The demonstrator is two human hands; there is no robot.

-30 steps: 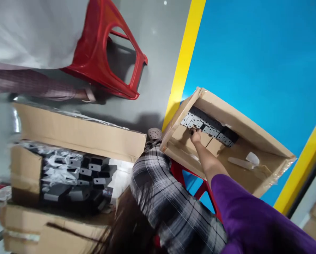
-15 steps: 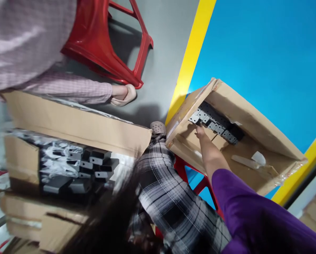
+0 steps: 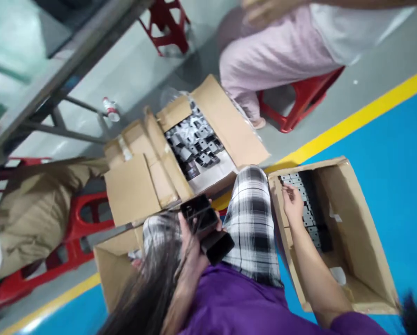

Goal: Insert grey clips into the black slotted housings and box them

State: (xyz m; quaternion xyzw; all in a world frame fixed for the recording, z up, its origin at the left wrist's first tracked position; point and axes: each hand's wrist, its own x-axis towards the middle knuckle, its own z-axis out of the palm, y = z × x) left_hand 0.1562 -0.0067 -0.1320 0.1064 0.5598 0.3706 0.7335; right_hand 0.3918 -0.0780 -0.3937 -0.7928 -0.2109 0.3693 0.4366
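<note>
Gripping two black rectangular housings (image 3: 198, 208), the left hand (image 3: 193, 250) has its fingers wrapped round them; the right hand (image 3: 293, 204) is by neat rows of grey-ended housings (image 3: 308, 216) in the right-hand carton (image 3: 358, 209); I cannot tell whether its fingers hold one. Those rows fill only part of it, and loose housings (image 3: 198, 140) lie in the flapped carton (image 3: 229, 122), so the work seems partway.

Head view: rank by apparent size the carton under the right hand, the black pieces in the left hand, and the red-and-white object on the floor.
1. Carton
2. Black pieces, taken together
3. Red-and-white object
</note>
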